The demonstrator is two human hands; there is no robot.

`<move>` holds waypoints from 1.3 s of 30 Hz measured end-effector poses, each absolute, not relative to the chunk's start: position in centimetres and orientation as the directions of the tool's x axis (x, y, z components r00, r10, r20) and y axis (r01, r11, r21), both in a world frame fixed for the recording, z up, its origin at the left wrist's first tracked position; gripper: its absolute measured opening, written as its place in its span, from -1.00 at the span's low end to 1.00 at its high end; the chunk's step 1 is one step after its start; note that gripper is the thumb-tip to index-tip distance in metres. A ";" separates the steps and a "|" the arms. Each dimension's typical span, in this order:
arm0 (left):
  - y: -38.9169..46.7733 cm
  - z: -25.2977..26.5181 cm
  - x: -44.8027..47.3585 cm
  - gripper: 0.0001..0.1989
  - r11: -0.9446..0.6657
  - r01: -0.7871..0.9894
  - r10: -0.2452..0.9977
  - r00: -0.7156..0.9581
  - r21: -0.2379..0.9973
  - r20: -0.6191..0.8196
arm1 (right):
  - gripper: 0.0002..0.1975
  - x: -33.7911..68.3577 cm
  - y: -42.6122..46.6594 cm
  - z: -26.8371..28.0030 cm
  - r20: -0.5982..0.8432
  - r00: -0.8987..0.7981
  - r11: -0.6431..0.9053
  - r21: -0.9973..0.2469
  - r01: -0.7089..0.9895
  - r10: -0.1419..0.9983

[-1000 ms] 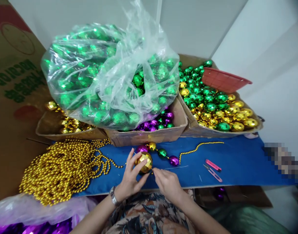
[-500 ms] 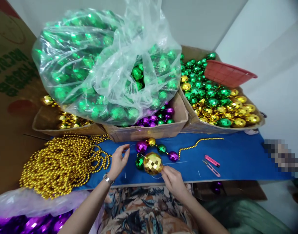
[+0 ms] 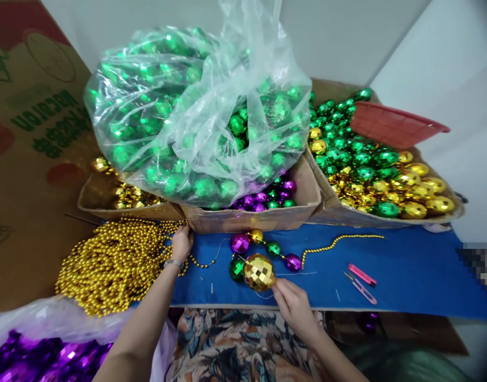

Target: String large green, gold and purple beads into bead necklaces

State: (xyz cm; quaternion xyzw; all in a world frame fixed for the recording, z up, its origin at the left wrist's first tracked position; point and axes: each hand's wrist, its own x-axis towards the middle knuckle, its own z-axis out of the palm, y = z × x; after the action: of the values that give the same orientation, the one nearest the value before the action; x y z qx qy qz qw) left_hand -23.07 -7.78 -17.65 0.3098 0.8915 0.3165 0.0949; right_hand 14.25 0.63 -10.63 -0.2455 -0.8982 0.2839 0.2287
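Note:
My right hand (image 3: 293, 305) pinches a large faceted gold ball (image 3: 259, 271) at its right end, low over the blue table. Around that ball curves a string of smaller faceted balls: a dark green ball (image 3: 237, 269), a magenta ball (image 3: 240, 243), a small gold ball (image 3: 257, 236), a green ball (image 3: 274, 248) and a purple ball (image 3: 293, 262). At the right edge of a heap of gold bead strands (image 3: 112, 265), my left hand (image 3: 182, 245) has its fingers closed on the strands, fingertips partly hidden. Thin thread (image 3: 226, 243) curves between the magenta ball and some gold beads (image 3: 201, 263).
Behind stand cardboard boxes (image 3: 251, 220) of balls, topped by a clear bag (image 3: 148, 122) of green ones. A red basket (image 3: 398, 124) rests on the right box. Pink snips (image 3: 361, 289) and a pink cutter (image 3: 362, 275) lie right, near a gold bead strand (image 3: 339, 243).
My left hand has moved left and away from me, from beside the magenta ball to the gold bead strands. My right hand keeps hold of the gold ball. The whole view has shifted slightly.

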 end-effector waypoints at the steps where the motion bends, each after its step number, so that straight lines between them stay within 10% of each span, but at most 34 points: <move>1: -7.5 -17.7 -23.2 -0.94 0.604 0.482 0.609 -0.793 0.635 0.022 | -0.74 14.2 0.6 -10.6 0.270 -0.779 0.720 -0.621 0.309 0.567; 15: -10.3 -12.7 -14.6 -0.62 0.269 -0.203 0.589 -0.739 0.942 -0.327 | -0.72 14.2 0.3 -10.5 0.234 -0.814 0.745 -0.588 0.317 0.531; 20: -9.1 -9.1 -10.3 -0.70 0.025 -0.753 0.726 -0.438 0.657 -0.530 | -0.70 13.8 0.3 -10.0 0.209 -0.852 0.804 -0.492 0.333 0.480; 39: -7.7 -8.4 -7.8 -0.74 0.041 -0.790 0.760 -0.373 0.612 -0.532 | -0.71 14.9 0.3 -10.2 0.175 -0.840 0.809 -0.426 0.405 0.513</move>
State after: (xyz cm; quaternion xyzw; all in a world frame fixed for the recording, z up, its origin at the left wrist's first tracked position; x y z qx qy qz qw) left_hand -7.80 -7.68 -8.42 -0.0163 0.4553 0.6923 0.5596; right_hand 14.85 0.29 -10.21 -0.2442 -0.9403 0.1897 0.1423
